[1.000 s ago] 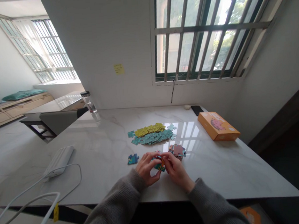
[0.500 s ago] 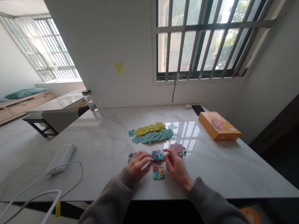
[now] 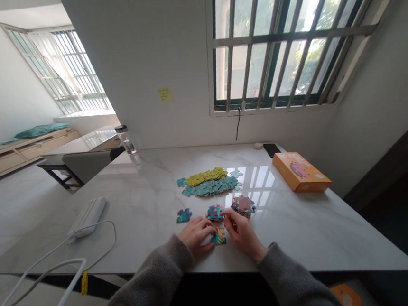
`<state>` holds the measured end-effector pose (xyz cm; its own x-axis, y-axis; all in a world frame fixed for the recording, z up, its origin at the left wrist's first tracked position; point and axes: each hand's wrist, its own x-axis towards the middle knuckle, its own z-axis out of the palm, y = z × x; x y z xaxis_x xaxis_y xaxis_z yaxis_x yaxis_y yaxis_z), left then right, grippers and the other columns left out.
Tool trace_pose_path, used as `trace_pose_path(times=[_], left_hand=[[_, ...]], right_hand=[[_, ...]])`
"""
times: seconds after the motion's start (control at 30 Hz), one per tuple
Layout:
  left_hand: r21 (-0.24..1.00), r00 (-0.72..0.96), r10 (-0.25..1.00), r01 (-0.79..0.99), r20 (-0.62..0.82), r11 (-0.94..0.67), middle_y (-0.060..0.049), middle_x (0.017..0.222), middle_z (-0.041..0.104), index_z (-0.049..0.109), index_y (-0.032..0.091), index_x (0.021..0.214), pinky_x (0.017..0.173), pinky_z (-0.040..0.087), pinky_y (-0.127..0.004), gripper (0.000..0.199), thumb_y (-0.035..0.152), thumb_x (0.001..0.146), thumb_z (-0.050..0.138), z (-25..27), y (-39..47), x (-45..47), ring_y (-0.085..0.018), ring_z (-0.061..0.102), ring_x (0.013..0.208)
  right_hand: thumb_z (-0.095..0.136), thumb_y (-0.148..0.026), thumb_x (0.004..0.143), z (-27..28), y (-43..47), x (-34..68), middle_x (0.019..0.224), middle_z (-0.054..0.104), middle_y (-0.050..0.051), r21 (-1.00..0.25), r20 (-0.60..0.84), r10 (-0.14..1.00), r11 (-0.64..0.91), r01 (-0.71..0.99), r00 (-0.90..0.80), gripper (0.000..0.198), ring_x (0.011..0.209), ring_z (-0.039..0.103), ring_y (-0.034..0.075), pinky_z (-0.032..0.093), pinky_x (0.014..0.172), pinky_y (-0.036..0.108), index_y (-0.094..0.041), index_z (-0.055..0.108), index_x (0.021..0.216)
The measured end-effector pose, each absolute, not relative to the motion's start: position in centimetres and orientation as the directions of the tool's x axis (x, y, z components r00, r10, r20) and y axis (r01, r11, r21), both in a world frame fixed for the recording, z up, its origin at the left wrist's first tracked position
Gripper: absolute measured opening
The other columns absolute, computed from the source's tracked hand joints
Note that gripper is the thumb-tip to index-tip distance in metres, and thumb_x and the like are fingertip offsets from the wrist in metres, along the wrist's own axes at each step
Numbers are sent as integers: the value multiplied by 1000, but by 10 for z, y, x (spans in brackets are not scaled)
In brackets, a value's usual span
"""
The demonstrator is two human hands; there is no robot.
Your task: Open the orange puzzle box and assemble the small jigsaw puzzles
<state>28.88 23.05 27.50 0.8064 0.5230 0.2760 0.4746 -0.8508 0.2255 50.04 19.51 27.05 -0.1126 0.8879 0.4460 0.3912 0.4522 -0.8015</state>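
Observation:
My left hand (image 3: 198, 237) rests low over the table, thumb and index finger apart at the left edge of a green and orange jigsaw puzzle piece (image 3: 220, 236), partly covering it. Opposite it, my right hand (image 3: 242, 234) has its index finger stretched to the right side of a small pile of blue patterned puzzle pieces (image 3: 214, 212). Its other fingers are loosely curled, with no held piece visible. Behind this hand lies a pile of brownish puzzle pieces (image 3: 244, 204). A dark blue patterned piece (image 3: 184, 215) lies left of the middle pile.
Farther back are heaps of yellow-green pieces (image 3: 206, 176) and teal pieces (image 3: 212, 187). An orange puzzle box (image 3: 301, 172) and a black phone (image 3: 271, 150) are at the right. A white power strip (image 3: 90, 217) with a cable lies left; a bottle (image 3: 126, 139) stands behind.
My left hand has drawn back from the middle pile toward the lower piece, uncovering the dark blue piece at the left. My right hand has barely moved and stays beside the middle pile.

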Motion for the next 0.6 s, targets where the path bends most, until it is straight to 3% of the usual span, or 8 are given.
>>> trace_pose_path(times=[0.17,0.37,0.6], left_hand=[[111,817,489,479,306,-871,-6,99,67,65,21,101,81,51,-37,33,25,70,71,279,238,273,-24,60,88],[191,602,639,640,479,-745,-8,104,67,66,21,103,87,53,-39,29,18,73,64,275,274,198,-23,63,94],[296,517,661,619,544,-727,-7,104,67,68,21,97,91,53,-37,22,16,77,60,262,287,184,-21,64,98]], right_hand=[[45,-27,98,269,190,503,76,59,2,-806,429,895,440,396,-121,22,60,49,13,40,54,22,-18,62,107],[44,-27,98,270,186,505,69,51,-1,-803,406,902,428,414,-144,23,57,44,12,37,53,22,-18,62,108],[44,-28,97,271,189,504,68,51,-1,-799,397,906,420,430,-148,23,57,44,13,36,52,23,-18,63,107]])
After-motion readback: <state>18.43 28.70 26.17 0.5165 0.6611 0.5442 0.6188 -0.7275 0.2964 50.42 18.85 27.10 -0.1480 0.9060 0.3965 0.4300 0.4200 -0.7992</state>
